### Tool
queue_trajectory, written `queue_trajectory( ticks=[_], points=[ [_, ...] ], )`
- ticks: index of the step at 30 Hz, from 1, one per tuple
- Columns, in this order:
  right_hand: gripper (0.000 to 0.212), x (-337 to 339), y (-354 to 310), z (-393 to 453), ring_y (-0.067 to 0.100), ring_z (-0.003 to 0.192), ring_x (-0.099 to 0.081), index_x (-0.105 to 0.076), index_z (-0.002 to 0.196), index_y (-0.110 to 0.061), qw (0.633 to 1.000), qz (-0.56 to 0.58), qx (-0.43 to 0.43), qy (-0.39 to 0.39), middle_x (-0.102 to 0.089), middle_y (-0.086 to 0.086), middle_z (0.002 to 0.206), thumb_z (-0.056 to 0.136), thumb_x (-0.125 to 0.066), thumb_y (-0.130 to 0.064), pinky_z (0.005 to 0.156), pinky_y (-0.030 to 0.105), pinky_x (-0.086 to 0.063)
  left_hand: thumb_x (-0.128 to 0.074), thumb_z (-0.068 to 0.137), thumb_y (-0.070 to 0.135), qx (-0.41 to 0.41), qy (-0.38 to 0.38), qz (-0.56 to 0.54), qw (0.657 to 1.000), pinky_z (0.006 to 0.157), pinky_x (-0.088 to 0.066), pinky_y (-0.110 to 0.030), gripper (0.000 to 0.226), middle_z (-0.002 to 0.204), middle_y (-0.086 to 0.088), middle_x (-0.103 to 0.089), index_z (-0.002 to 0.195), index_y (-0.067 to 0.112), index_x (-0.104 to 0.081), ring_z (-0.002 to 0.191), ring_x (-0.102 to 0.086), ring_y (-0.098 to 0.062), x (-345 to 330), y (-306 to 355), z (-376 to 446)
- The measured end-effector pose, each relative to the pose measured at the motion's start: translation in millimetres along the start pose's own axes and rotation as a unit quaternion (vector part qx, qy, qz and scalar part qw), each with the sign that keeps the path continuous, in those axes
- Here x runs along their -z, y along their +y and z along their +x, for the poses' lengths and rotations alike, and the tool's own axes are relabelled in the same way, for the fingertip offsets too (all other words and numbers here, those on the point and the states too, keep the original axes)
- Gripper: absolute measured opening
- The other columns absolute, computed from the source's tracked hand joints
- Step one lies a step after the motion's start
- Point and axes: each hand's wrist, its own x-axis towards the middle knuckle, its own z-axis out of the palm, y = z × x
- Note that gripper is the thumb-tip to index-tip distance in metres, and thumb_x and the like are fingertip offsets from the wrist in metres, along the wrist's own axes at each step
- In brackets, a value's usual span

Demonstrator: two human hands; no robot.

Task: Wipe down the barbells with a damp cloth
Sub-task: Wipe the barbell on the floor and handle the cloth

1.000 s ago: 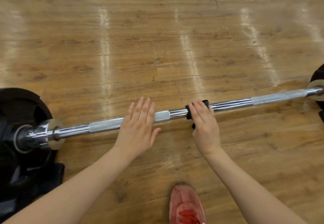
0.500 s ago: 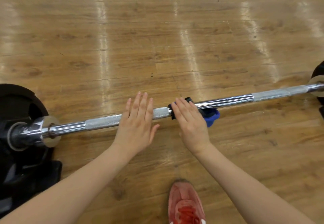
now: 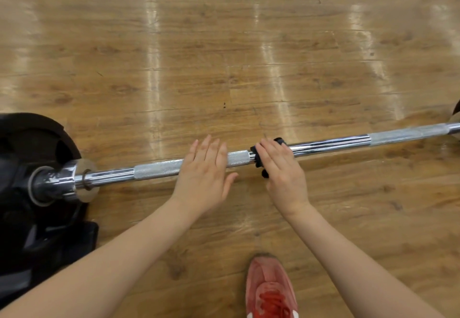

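Here we look down on a wooden floor (image 3: 224, 43), streaked with pale reflections, which fills the view; across it the barbell (image 3: 331, 143) lies from about nine o'clock to three o'clock, rising slightly toward the three o'clock end; a black weight plate (image 3: 29, 143) sits on its sleeve at nine o'clock, and only a sliver of another plate shows at the three o'clock edge; our left hand (image 3: 205, 175) rests flat on the knurled part of the bar near the centre, fingers straight and close together, thumb spread, gripping nothing; just beside it, toward three o'clock, our right hand (image 3: 282, 170) presses a dark cloth (image 3: 257, 158) against the bar with extended fingers laid over it, though we cannot tell whether the thumb curls under; the cloth peeks out at the fingertips and below the palm's nine o'clock edge; a red shoe (image 3: 270, 290) points up from six o'clock.
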Motion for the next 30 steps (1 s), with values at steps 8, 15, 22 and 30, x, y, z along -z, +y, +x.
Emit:
queue_trajectory(
  ticks=[8, 15, 22, 30],
  points=[
    [0.044, -3, 0, -1, 0.027, 0.119, -0.050, -0.059, 0.120, 0.002, 1.000, 0.015, -0.024, 0.014, -0.063, 0.017, 0.121, 0.081, -0.044, 0.015, 0.109, 0.037, -0.031, -0.045, 0.096, 0.047, 0.030, -0.007, -0.097, 0.995, 0.078, -0.042, -0.034, 0.038, 0.118, 0.002, -0.062, 0.123, 0.022, -0.054, 0.107, -0.057, -0.025, 19, -10, 16],
    [0.035, 8, 15, -4, 0.026, 0.116, -0.049, -0.064, 0.113, 0.007, 0.998, -0.002, -0.062, 0.020, -0.063, 0.021, 0.118, 0.080, -0.050, 0.007, 0.111, 0.033, -0.025, -0.050, 0.095, 0.041, 0.020, -0.074, -0.149, 0.986, 0.070, -0.039, -0.033, 0.022, 0.095, -0.002, -0.067, 0.102, 0.024, -0.063, 0.095, -0.059, -0.030, 24, -19, 29],
    [0.044, 3, -8, 2, 0.027, 0.119, -0.047, -0.061, 0.117, 0.007, 0.999, 0.044, -0.003, -0.013, -0.062, 0.020, 0.120, 0.080, -0.038, 0.011, 0.110, 0.036, -0.026, -0.042, 0.099, 0.040, 0.033, -0.146, -0.163, 0.975, 0.077, -0.042, -0.033, 0.027, 0.093, -0.002, -0.065, 0.099, 0.021, -0.061, 0.093, -0.059, -0.027, 30, -20, 30],
    [0.051, 6, 11, -2, 0.029, 0.116, -0.047, -0.062, 0.113, 0.009, 0.996, -0.004, -0.087, 0.026, -0.063, 0.023, 0.117, 0.073, -0.031, 0.012, 0.109, 0.039, -0.026, -0.033, 0.084, 0.044, 0.015, 0.061, -0.030, 0.998, 0.109, -0.029, -0.049, 0.072, 0.134, -0.027, -0.051, 0.129, -0.010, -0.052, 0.126, -0.049, -0.041, 4, 15, -6]
  ],
)
